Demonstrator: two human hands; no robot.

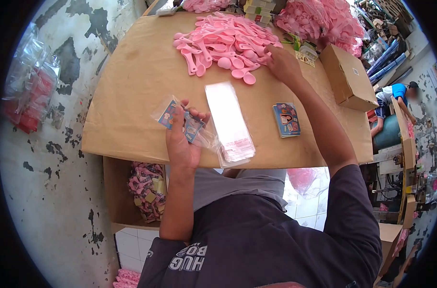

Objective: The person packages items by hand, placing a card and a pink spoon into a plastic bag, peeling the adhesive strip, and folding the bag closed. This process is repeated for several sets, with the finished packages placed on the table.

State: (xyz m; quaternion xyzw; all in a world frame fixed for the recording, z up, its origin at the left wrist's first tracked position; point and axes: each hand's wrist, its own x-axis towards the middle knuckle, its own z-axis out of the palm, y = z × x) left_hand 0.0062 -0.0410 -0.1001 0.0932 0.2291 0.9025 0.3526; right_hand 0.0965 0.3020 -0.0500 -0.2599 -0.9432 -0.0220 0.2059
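My left hand [184, 134] is closed on a clear plastic bag [210, 139] with a blue printed card [193, 128] showing through it. Another part of blue print shows between the fingers. At the right edge of a pile of pink measuring spoons [223, 41], my right hand [283, 63] has its fingers bent down on a spoon; the fingertips are partly hidden. Between the hands lies a stack of clear plastic bags [228, 115] over a white surface. To the right sits a small stack of blue printed cards [286, 120].
A cardboard box [348, 79] stands on the table's right side, near bagged pink spoons [319, 24]. Below the table's left edge, an open carton [115, 192] holds packed spoons [147, 192]. Another person [396, 96] bends at a bench on the far right.
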